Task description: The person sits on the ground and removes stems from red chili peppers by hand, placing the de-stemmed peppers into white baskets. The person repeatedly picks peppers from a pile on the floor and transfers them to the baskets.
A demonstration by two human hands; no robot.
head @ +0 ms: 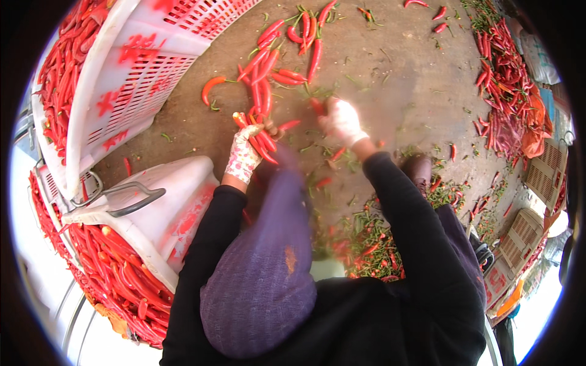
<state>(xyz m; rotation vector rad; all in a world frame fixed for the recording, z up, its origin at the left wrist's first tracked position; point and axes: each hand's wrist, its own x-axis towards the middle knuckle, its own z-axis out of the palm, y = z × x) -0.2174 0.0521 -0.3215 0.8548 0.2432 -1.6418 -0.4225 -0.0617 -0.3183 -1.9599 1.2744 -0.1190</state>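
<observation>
My left hand (246, 151), in a patterned glove, is closed around several red chili peppers (263, 145) that stick out on both sides of it. My right hand (342, 120), in a pale glove, is up over the floor to the right; a blurred red chili pepper (317, 106) shows at its fingertips. Just beyond my left hand lies a loose bunch of red chili peppers (263, 89) on the concrete floor. A curved orange-red pepper (209, 88) rests to the left of the bunch.
White plastic crates (123, 78) full of red peppers stand at left. Between my feet is a heap of green stems (373, 242) with pepper bits. A long pile of red peppers (503, 78) lies at far right, with beige crates (519, 233) nearer.
</observation>
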